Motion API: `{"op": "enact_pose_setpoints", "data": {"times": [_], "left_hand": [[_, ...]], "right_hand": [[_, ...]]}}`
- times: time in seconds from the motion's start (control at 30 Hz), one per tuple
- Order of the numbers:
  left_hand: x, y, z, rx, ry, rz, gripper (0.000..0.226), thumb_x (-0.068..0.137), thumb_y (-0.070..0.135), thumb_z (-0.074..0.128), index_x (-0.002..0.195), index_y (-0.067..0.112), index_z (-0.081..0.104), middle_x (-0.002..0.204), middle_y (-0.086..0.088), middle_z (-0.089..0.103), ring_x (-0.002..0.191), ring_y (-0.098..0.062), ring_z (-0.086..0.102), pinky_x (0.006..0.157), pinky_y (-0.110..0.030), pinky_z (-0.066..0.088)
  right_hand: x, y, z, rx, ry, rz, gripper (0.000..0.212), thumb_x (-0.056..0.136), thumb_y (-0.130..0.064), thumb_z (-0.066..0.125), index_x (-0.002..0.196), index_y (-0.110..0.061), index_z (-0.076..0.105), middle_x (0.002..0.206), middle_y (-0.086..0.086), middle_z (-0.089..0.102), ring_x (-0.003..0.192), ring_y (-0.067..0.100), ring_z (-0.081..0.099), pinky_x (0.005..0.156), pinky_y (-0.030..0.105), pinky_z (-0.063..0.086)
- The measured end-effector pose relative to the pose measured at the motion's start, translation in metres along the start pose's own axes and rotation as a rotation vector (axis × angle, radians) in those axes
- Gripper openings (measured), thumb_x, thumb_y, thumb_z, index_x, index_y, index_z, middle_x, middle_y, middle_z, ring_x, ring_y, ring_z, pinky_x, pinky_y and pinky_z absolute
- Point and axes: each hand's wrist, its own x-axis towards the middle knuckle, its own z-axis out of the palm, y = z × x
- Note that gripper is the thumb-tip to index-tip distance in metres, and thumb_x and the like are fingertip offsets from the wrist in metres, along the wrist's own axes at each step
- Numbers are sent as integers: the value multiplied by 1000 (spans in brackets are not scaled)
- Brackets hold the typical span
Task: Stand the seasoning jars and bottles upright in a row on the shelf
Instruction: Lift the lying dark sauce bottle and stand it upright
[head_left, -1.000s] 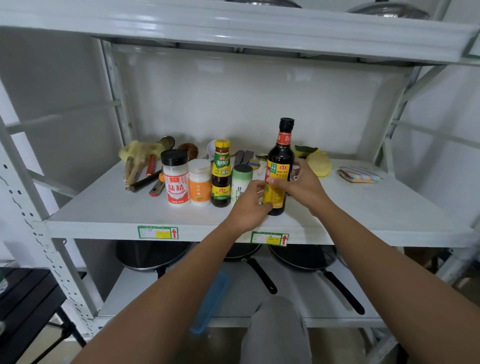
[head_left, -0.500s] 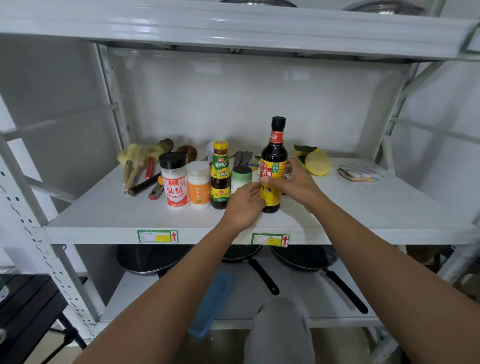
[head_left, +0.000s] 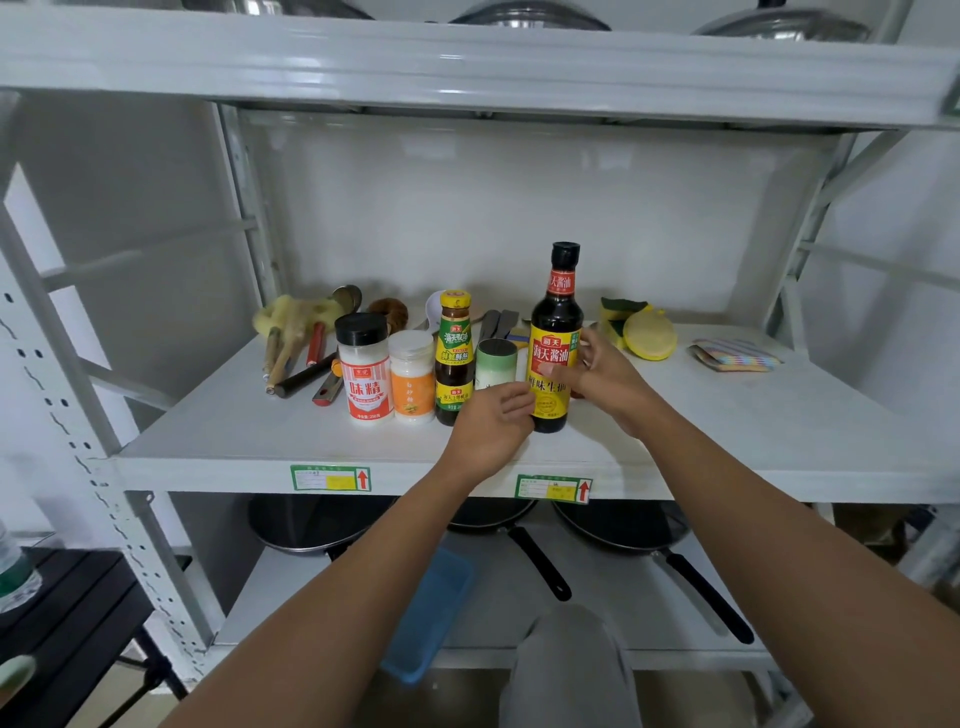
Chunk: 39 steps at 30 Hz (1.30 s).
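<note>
Five seasoning containers stand upright in a row on the white shelf (head_left: 753, 436). From the left: a black-lidded jar with a red label (head_left: 363, 371), a white jar with an orange label (head_left: 412, 379), a small dark bottle with a yellow cap (head_left: 454, 358), a green-and-white canister (head_left: 496, 361) and a tall soy sauce bottle (head_left: 557, 312). My right hand (head_left: 605, 382) grips the soy sauce bottle from the right, fingers across its yellow label. The curled fingers of my left hand (head_left: 491, 428) press against its lower left side and hide the canister's base.
Kitchen utensils (head_left: 301, 345) lie at the shelf's back left, behind the jars. Yellow sponges (head_left: 647, 335) and a folded cloth (head_left: 737, 356) sit at the back right. Frying pans (head_left: 623, 530) and a blue tray (head_left: 431, 613) occupy the lower shelf. The upper shelf beam (head_left: 467, 67) is overhead.
The soy sauce bottle has shifted left, close to the canister, and turned so its yellow label faces front. Both hands stayed on it.
</note>
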Motion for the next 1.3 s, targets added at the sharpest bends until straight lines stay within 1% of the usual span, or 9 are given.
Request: {"op": "enact_pose_setpoints", "data": {"times": [0.17, 0.37, 0.43, 0.6, 0.73, 0.83, 1.0, 1.17, 1.3], "left_hand": [[-3, 1, -4, 23, 10, 32, 50, 93, -17, 51, 142, -6, 54, 132, -16, 67, 118, -13, 63, 86, -6, 52], [-6, -2, -20, 37, 47, 27, 44, 96, -14, 52, 139, -6, 57, 130, -17, 68, 105, -7, 67, 80, -6, 53], [-7, -3, -25, 36, 66, 28, 42, 96, -14, 51, 136, -5, 59, 128, -17, 70, 107, -12, 68, 80, -7, 53], [-8, -5, -34, 47, 84, 44, 40, 96, -13, 51, 134, -5, 62, 125, -16, 72, 105, -9, 70, 82, -9, 54], [-9, -9, -40, 31, 98, 51, 37, 97, -11, 53, 133, -6, 62, 124, -18, 72, 111, -18, 70, 86, -10, 55], [-9, -12, -43, 37, 100, 49, 37, 97, -7, 55, 134, -3, 63, 125, -15, 73, 117, -19, 71, 96, -18, 55], [-10, -14, -43, 42, 96, 34, 39, 96, -7, 56, 134, 0, 63, 125, -12, 74, 119, -19, 70, 107, -31, 54], [-11, -12, -40, 24, 98, 31, 40, 96, -9, 55, 135, -3, 62, 125, -14, 72, 118, -21, 70, 92, -13, 55], [-11, -10, -37, 3, 110, 20, 39, 96, -9, 55, 133, -2, 62, 123, -14, 73, 117, -22, 70, 88, -10, 55]], "right_hand": [[-1, 1, 11, -49, 93, -24, 81, 75, -29, 92, 141, -17, 46, 130, 0, 64, 112, 14, 61, 86, 29, 53], [5, 5, 13, -64, 108, 18, 75, 78, -25, 90, 139, -20, 47, 134, 3, 64, 122, 22, 61, 104, 50, 52], [7, 6, 10, -44, 82, 29, 68, 79, -23, 88, 136, -25, 50, 135, 1, 64, 125, 24, 60, 106, 53, 51], [7, 6, 11, 57, 22, 57, 64, 87, -13, 81, 140, -27, 50, 138, 1, 63, 128, 23, 58, 110, 56, 47], [9, 8, 17, 66, 1, 65, 70, 83, -20, 84, 142, -33, 49, 141, -2, 63, 131, 24, 57, 109, 59, 47], [13, 14, 21, 52, 6, 53, 67, 79, -28, 85, 136, -36, 52, 138, -3, 64, 129, 24, 58, 107, 59, 49], [10, 23, 29, 44, 15, 53, 78, 76, -25, 88, 143, -29, 51, 140, -1, 62, 130, 21, 57, 110, 53, 47], [5, 28, 36, 9, 40, 59, 76, 80, -19, 87, 146, -24, 49, 141, 0, 62, 129, 21, 58, 112, 50, 45], [5, 22, 36, 8, 17, 80, 70, 84, -10, 83, 144, -22, 49, 138, 2, 64, 127, 22, 59, 113, 51, 45]]}}
